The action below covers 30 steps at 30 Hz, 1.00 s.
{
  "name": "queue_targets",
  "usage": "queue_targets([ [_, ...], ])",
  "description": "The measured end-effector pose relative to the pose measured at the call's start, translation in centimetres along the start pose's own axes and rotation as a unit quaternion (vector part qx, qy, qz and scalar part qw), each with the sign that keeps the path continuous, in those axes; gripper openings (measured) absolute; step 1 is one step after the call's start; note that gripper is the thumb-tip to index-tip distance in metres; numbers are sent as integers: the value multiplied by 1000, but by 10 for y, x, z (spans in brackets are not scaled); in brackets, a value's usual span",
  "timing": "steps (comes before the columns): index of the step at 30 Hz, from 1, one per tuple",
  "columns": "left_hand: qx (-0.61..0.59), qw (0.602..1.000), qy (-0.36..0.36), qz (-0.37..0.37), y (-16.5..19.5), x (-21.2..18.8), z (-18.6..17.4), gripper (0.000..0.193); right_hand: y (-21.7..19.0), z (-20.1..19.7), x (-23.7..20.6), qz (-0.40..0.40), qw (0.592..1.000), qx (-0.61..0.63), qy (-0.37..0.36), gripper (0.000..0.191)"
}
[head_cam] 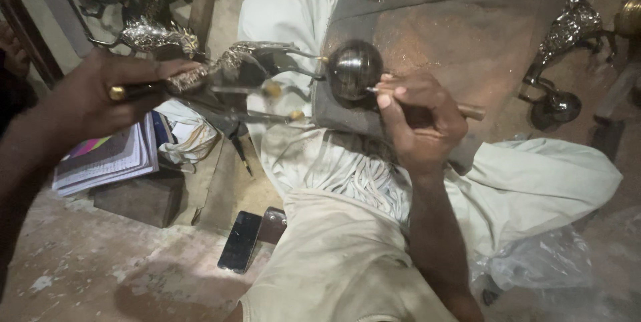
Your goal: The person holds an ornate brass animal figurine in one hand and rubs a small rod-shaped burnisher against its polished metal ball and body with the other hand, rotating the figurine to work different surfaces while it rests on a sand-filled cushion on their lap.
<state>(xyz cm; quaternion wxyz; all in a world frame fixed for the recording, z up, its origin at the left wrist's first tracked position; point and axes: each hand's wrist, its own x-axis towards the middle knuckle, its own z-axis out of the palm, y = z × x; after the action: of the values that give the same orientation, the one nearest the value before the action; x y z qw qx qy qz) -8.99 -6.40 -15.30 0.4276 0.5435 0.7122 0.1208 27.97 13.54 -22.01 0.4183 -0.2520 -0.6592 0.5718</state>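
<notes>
The left hand (110, 98) reaches in from the left, forearm raised, fingers curled tight around the stem of an ornate metal figurine (234, 68), holding it level over the lap. The figurine's dark round ball (354, 68) rests at the near edge of a grey work pad (461, 35). The right hand (417, 118), wrist bent upward from the near side, pinches a wooden-handled engraving tool (467, 111), its tip touching the ball. A phone (240, 242) lies on the floor.

dim, warm light | soft shadows | glints on metal | edges stretched, blurred
</notes>
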Motion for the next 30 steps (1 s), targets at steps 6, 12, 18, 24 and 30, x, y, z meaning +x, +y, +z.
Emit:
queue_targets([
  [6,-61,997,-43,10,4,10,-18,58,4,2,-1,35,999,13,26,20],
  [12,-105,984,139,41,23,4,-20,54,4,-2,4,80,995,39,36,22],
  [18,-94,939,322,74,10,1,14,61,-3,0,1,131,987,65,59,23],
  [24,-21,933,352,76,-4,12,26,75,-7,3,2,139,986,60,68,23],
  [30,184,910,369,41,-5,-3,31,94,-15,5,4,160,982,71,72,21],
])
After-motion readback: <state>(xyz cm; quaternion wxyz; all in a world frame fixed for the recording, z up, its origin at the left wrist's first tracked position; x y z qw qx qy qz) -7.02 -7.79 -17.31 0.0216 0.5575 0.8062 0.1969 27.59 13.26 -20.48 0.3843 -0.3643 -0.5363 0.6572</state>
